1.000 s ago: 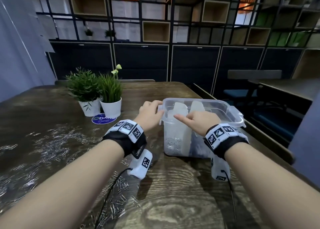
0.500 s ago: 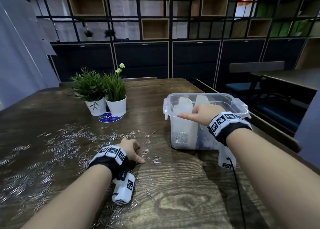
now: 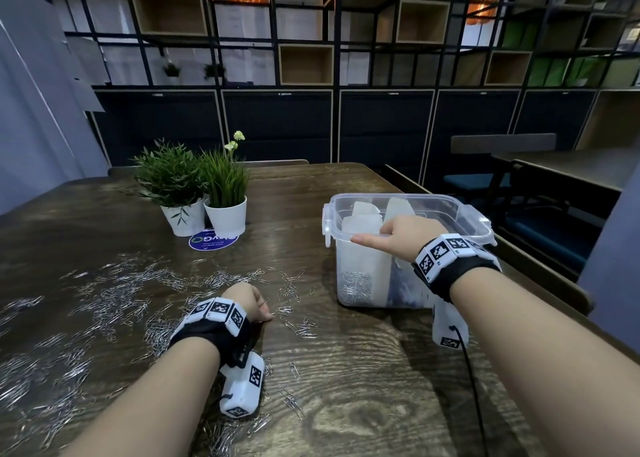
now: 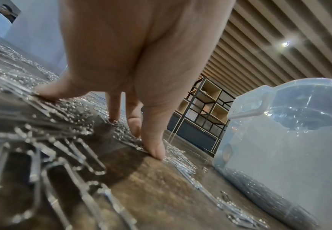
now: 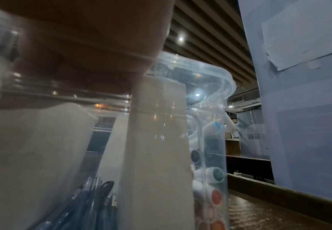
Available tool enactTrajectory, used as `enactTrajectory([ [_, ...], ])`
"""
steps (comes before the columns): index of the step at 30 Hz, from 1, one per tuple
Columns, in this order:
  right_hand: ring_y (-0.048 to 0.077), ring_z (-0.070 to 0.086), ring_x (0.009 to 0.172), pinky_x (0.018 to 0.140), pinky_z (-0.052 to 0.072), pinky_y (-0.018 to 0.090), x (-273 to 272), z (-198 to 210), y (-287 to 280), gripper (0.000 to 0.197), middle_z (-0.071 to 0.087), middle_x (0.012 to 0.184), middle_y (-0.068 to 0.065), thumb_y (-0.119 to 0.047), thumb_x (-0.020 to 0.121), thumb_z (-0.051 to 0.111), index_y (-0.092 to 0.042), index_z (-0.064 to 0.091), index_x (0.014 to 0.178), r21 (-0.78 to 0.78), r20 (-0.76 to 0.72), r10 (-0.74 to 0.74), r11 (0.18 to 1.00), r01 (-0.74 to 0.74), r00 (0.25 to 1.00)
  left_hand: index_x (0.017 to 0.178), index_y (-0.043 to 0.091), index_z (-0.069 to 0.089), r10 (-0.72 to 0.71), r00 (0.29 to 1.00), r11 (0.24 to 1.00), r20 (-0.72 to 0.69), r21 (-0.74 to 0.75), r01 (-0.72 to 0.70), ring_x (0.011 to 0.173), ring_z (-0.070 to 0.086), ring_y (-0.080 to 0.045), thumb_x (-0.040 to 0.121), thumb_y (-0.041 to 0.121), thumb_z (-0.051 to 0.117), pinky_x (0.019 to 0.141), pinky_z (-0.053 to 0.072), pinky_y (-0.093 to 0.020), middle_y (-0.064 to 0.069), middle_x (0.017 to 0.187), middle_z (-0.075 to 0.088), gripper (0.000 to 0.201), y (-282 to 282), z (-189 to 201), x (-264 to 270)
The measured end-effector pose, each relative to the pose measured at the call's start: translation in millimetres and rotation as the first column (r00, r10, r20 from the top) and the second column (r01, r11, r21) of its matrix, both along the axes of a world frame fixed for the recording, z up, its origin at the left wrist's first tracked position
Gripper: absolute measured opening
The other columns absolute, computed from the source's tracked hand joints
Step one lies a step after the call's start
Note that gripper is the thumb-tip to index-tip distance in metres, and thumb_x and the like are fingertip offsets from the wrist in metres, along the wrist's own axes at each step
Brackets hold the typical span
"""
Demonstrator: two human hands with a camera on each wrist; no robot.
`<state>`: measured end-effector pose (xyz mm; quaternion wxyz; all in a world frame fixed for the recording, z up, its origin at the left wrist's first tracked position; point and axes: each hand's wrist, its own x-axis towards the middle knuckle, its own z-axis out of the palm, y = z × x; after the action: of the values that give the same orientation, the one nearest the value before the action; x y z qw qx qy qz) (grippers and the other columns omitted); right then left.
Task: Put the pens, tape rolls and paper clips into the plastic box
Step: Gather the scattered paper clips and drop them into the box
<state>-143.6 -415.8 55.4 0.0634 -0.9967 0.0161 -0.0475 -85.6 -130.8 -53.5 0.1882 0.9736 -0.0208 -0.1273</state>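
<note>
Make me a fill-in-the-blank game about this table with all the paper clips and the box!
1. The left hand touches paper clips scattered on the wooden ____.
2. The right hand holds the rim of the clear plastic ____.
3. Two green ____ stand in white pots at the far side.

Missing words: table; box; plants.

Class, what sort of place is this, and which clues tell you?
Probably an office or study lounge: grid shelving above dark cabinets, a wooden table, and a second table with a chair.
</note>
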Motion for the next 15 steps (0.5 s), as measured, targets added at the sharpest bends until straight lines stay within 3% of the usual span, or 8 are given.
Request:
enactTrajectory([
  [4,0.014,0.054,0.060,0.057,0.038,0.029,0.4,-0.7,-0.7,0.075,0.047,0.057,-0.006,-0.095,0.066,0.028,-0.020,0.038,0.061,-0.007,0.010,-0.002,1.000,0.002,1.000,0.067,0.025,0.059,0.007,1.000,0.999,-0.022,0.039,-0.006,0.082,0.057,-0.009,0.084,0.026,0.073,0.081,0.045,-0.020,0.007,0.078,0.062,0.022,-2.2,3.0,1.1],
  [7,0.014,0.056,0.061,0.057,0.039,0.029,0.2,-0.7,-0.5,0.078,0.049,0.058,-0.006,-0.097,0.062,0.025,-0.020,0.041,0.063,0.001,0.009,0.007,1.000,-0.007,1.000,0.064,0.024,0.057,0.008,0.999,1.000,-0.035,0.030,-0.007,0.076,0.054,-0.008,0.085,0.023,0.071,0.069,0.042,-0.015,0.012,0.065,0.056,0.025,-2.7,2.6,0.6],
  [12,0.015,0.058,0.063,0.058,0.041,0.029,0.9,-2.1,-0.9,0.077,0.050,0.059,-0.006,-0.097,0.062,0.026,-0.021,0.040,0.061,0.004,0.018,0.002,1.000,-0.002,1.000,0.066,0.021,0.054,-0.014,1.000,1.000,-0.020,0.020,0.015,0.060,0.050,0.000,0.088,0.016,0.067,0.045,0.032,-0.002,0.014,0.064,0.055,0.026,-2.0,3.9,-0.9],
  [15,0.014,0.060,0.066,0.059,0.042,0.029,1.6,-2.7,-1.2,0.079,0.053,0.060,-0.006,-0.098,0.060,0.025,-0.021,0.042,0.062,0.005,0.009,-0.002,1.000,0.002,1.000,0.066,0.023,0.054,-0.033,0.999,0.998,-0.003,0.056,0.033,0.076,0.055,-0.006,0.087,0.016,0.069,0.051,0.035,-0.006,0.012,0.074,0.059,0.026,-1.3,4.0,-1.3],
])
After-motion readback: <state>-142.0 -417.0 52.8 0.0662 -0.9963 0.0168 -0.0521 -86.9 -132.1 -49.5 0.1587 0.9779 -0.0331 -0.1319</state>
